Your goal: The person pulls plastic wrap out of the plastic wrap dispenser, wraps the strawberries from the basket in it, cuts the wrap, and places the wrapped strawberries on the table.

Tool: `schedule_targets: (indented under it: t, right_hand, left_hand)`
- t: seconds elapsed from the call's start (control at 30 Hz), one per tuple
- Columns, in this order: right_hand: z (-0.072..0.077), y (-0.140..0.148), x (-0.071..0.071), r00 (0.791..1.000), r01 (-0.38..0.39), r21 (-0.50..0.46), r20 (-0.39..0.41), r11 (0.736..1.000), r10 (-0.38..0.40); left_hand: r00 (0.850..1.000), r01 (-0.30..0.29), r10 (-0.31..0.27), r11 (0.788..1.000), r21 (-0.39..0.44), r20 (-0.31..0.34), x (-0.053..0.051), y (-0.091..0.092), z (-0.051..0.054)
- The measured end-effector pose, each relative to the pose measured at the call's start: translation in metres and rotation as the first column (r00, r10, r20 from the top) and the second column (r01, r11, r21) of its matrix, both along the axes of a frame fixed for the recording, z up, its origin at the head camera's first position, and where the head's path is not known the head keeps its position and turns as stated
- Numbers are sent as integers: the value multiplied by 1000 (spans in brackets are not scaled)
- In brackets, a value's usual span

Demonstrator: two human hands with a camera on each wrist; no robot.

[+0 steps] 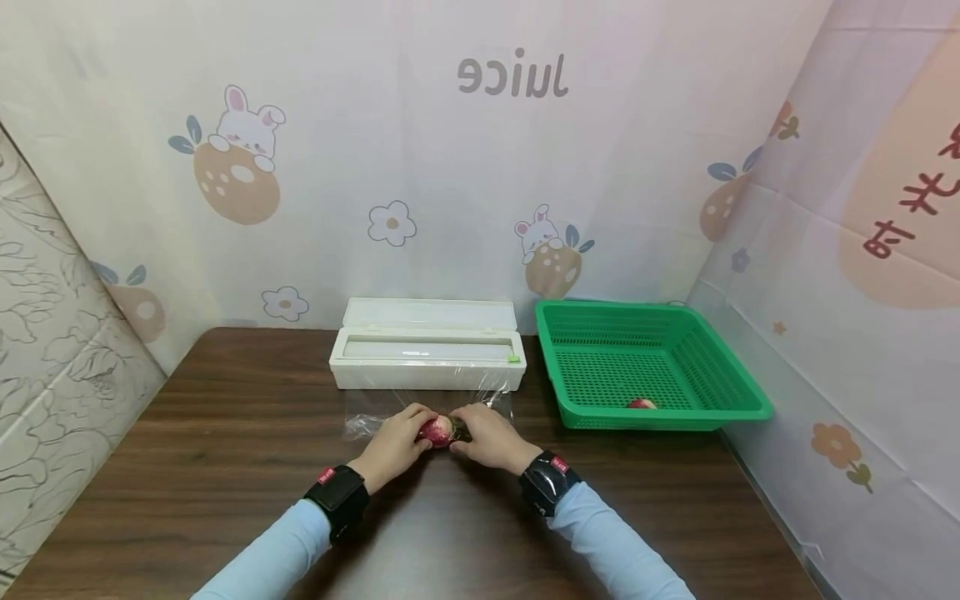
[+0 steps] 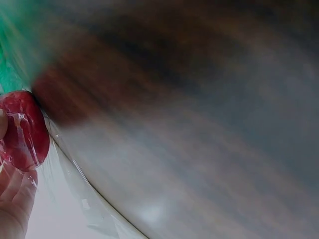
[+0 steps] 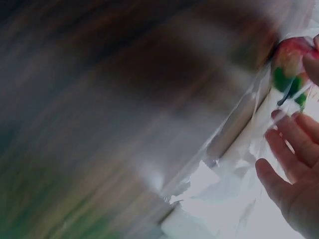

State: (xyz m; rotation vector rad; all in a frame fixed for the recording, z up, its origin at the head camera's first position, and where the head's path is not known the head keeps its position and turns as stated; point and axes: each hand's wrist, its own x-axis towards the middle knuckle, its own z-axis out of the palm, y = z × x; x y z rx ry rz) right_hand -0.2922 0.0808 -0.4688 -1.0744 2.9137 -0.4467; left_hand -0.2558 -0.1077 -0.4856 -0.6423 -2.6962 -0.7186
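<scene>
A red and cream toy-like peach (image 1: 437, 431) with green leaves (image 3: 289, 84) lies on the table between my hands, with clear cling film (image 1: 363, 423) around it. My left hand (image 1: 393, 446) grips its red end, thumb and fingers on either side, through the film in the left wrist view. At the leafy end my right hand (image 1: 495, 437) holds the peach, thumb against it and fingertips by the leaves. The film stretches back to a white cling film box (image 1: 427, 377), whose lid (image 1: 430, 314) stands raised. My palms are hidden in the head view.
To the right stands a green plastic basket (image 1: 660, 419) with another red fruit (image 1: 642, 403) near its front wall. Printed curtains (image 1: 450, 167) hang behind and at the sides. The dark wooden table (image 1: 225, 442) reaches to the curtain at the back.
</scene>
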Motion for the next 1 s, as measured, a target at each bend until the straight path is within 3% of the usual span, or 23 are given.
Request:
schedule_targets:
  t: [0.17, 0.27, 0.57, 1.0]
  right_hand:
    - [2, 4, -1, 989, -44, 86, -138, 995, 56]
    - [4, 5, 0, 983, -59, 112, -168, 992, 77]
    - [-1, 13, 2, 988, -38, 182, -141, 983, 64]
    - [0, 25, -3, 995, 35, 215, -101, 976, -13]
  left_hand:
    - [1000, 10, -10, 1000, 7, -14, 0, 0, 0]
    - [1000, 15, -14, 1000, 9, -16, -1, 0, 0]
    - [1000, -3, 1, 997, 73, 23, -2, -2, 1]
    - [999, -15, 11, 996, 84, 44, -3, -3, 1]
